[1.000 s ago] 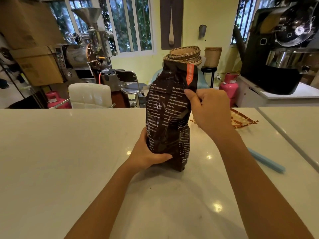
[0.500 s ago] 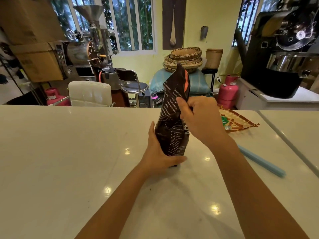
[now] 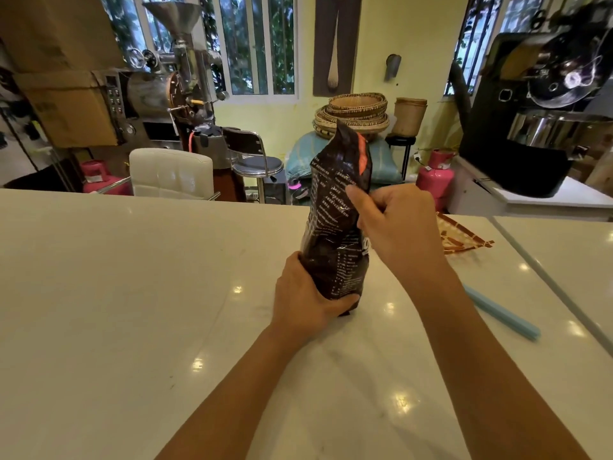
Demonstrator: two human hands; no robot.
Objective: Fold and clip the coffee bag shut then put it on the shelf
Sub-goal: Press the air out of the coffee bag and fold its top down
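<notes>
Bag point(image 3: 335, 227) upright on the worktop point(image 3: 132, 293), mid-field. Our left hand point(image 3: 306, 297) wraps its base, grip closed, likely to stop it tipping. Our right hand point(image 3: 394, 224) pinches the upper side, grip closed on the film, probably gathering slack for the fold. Top unfolded. Blue clip point(image 3: 501, 313) lies well right, untouched.

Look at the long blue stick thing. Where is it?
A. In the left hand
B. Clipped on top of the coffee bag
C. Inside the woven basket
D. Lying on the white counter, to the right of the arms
D. The blue clip lies flat on the white counter, while both hands, left hand and right hand, hold the coffee bag.
</notes>
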